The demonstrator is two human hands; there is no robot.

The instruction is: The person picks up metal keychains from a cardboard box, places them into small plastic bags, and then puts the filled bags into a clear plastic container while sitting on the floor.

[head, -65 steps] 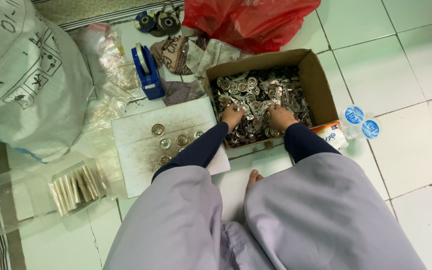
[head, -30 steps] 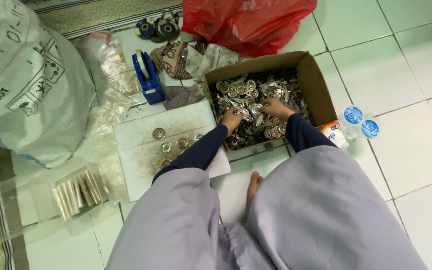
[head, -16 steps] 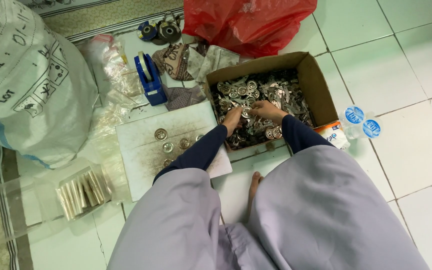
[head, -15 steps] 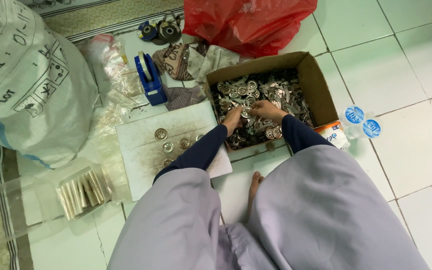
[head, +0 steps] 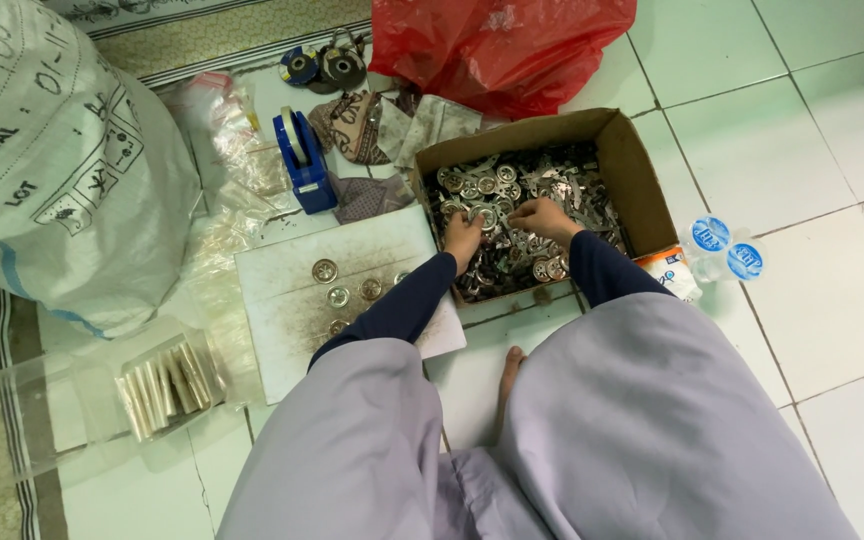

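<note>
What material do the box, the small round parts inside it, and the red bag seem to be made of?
The box looks like brown cardboard: matte, with thin folded walls. The round parts look like metal, silvery and shiny with bright glints; which metal cannot be told. The red bag looks like thin plastic film, glossy and crumpled. Both hands, left and right, are among the parts.

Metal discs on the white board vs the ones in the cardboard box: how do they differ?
The metal discs on the white board lie flat, apart and few; the metal pieces in the cardboard box are heaped, overlapping and many. Those on the board are untouched, while the left hand and right hand are in the box's pile. The box also holds irregular shapes. Both sets are small, round and silvery.
</note>
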